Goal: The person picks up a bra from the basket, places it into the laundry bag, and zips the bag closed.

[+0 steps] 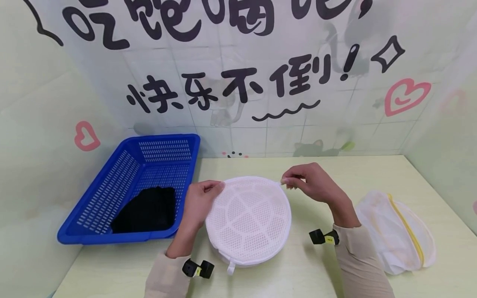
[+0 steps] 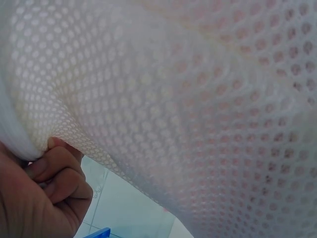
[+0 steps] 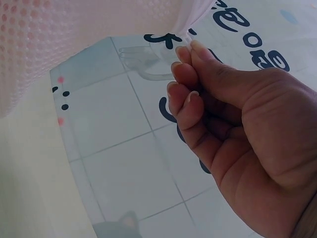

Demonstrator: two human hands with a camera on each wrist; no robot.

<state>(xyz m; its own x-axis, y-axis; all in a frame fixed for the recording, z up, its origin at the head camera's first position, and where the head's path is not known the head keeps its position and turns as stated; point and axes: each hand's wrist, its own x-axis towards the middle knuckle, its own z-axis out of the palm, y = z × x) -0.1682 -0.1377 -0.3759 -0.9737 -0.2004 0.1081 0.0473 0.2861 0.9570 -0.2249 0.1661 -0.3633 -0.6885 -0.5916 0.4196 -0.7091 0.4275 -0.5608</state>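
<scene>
A round white mesh laundry bag [image 1: 249, 219] is held between both hands, its flat netted end facing up in the head view. At the bag's upper left edge, my left hand [image 1: 199, 200] pinches the rim between thumb and fingers. The left wrist view shows that hand [image 2: 49, 191] gripping bunched mesh below the white edging. My right hand [image 1: 311, 182] pinches a small white tab at the upper right edge, with the tab [image 3: 188, 37] visible at the fingertips in the right wrist view. A white loop [image 1: 231, 267] hangs from the near edge.
To the left stands a blue plastic basket [image 1: 100, 198] with a black cloth [image 1: 149, 211] inside. Another white mesh bag [image 1: 391, 231], with a yellow zipper, lies at right beside my right forearm. A wall covering with dark lettering rises behind the pale table [image 1: 357, 174].
</scene>
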